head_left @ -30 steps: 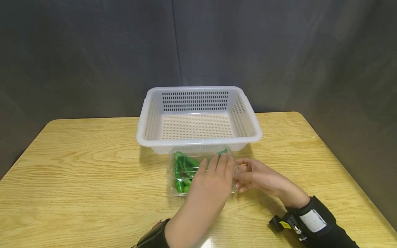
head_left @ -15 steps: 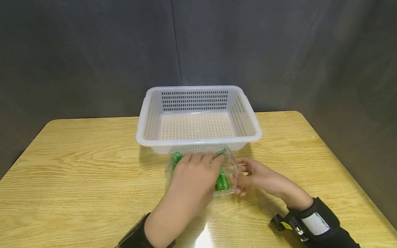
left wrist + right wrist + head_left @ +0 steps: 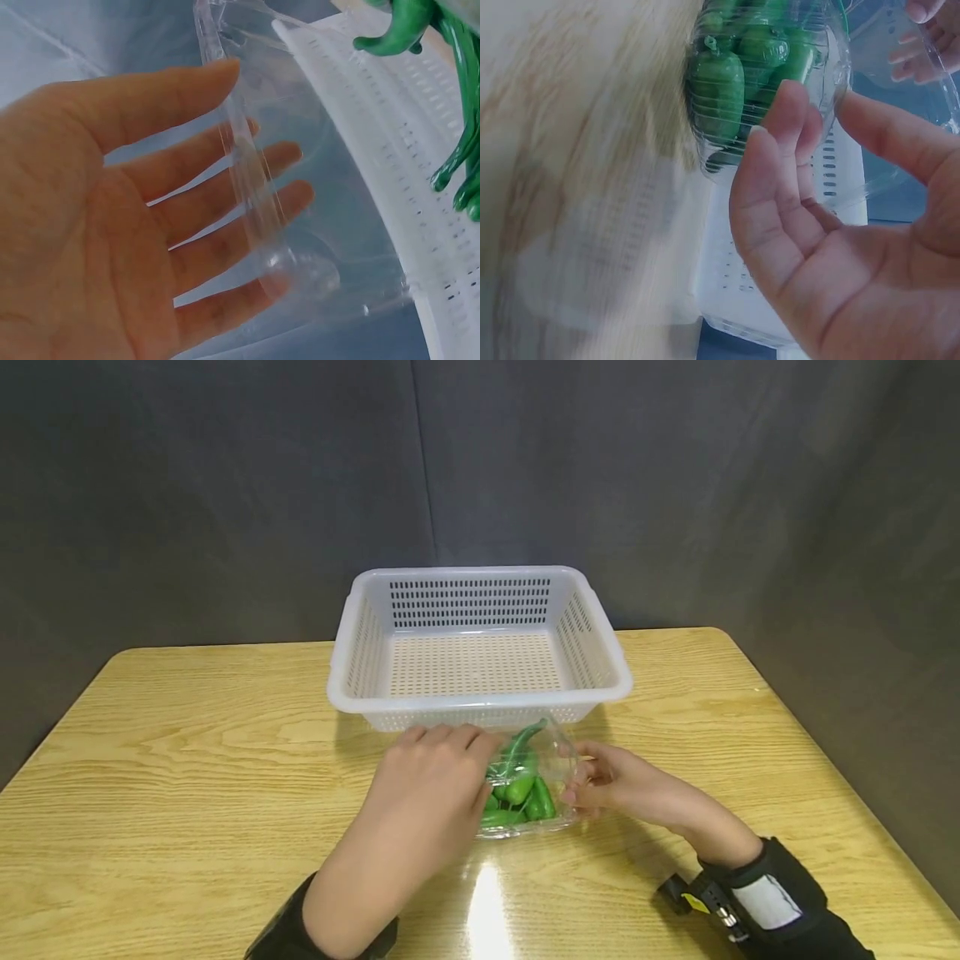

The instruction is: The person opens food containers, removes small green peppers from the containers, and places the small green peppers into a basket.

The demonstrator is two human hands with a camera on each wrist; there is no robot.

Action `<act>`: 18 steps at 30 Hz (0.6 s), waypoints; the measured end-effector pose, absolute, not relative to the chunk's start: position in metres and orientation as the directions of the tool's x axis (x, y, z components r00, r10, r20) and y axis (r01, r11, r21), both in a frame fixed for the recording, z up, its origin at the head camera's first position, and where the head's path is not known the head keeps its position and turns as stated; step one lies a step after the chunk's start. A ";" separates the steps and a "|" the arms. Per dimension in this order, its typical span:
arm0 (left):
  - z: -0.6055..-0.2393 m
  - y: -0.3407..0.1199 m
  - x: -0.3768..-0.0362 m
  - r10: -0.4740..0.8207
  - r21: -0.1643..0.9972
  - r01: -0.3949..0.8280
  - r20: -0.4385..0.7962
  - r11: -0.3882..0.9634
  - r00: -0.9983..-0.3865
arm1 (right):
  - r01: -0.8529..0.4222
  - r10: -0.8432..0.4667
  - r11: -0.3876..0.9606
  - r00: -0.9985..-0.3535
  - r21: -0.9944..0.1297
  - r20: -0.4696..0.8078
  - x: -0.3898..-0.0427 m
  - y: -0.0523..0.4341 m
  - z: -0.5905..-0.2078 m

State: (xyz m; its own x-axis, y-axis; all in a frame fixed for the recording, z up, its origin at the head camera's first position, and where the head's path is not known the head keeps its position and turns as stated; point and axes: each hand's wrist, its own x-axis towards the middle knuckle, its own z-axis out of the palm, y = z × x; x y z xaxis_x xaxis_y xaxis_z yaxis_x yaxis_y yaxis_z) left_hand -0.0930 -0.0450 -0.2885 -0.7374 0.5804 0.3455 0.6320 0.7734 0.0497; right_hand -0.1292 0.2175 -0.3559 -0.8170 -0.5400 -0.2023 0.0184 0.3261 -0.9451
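Observation:
A clear plastic clamshell box (image 3: pixel 525 832) of green peppers (image 3: pixel 536 800) lies on the table. My left hand (image 3: pixel 427 785) covers its left half in the head view. In the left wrist view the rim of the clear lid (image 3: pixel 244 169) runs between my left thumb and fingers, and the fingers show through the plastic. My right hand (image 3: pixel 637 789) holds the box by its right side. From the right wrist, its thumb (image 3: pixel 885 135) is seen at the rim, with curled fingers (image 3: pixel 761 195) against the ribbed wall. The lid stands raised from the peppers.
A white perforated basket (image 3: pixel 480 702) stands directly behind the box, with nothing inside it. The wooden table (image 3: pixel 187 793) extends to both sides. A dark curtain (image 3: pixel 225 502) hangs behind the table. Light glares off the tabletop in front of the box.
My left hand has moved left across the top of the box, uncovering the peppers on the right side. My right hand has stayed at the right side, nearly still.

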 end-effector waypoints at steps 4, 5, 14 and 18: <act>-0.286 -0.050 -0.093 0.567 0.038 0.621 0.367 0.783 -0.738 | 0.003 -0.529 0.367 -0.822 -0.930 -0.211 -0.129 0.219 -0.353; -0.285 -0.051 -0.094 0.564 0.033 0.619 0.376 0.785 -0.735 | -0.002 -0.529 0.375 -0.821 -0.927 -0.212 -0.129 0.219 -0.353; -0.281 -0.062 -0.097 0.540 0.055 0.606 0.395 0.794 -0.743 | -0.050 -0.549 0.422 -0.809 -0.905 -0.211 -0.129 0.222 -0.349; -0.278 -0.064 -0.098 0.531 0.053 0.601 0.411 0.798 -0.741 | -0.070 -0.552 0.442 -0.808 -0.894 -0.209 -0.129 0.224 -0.348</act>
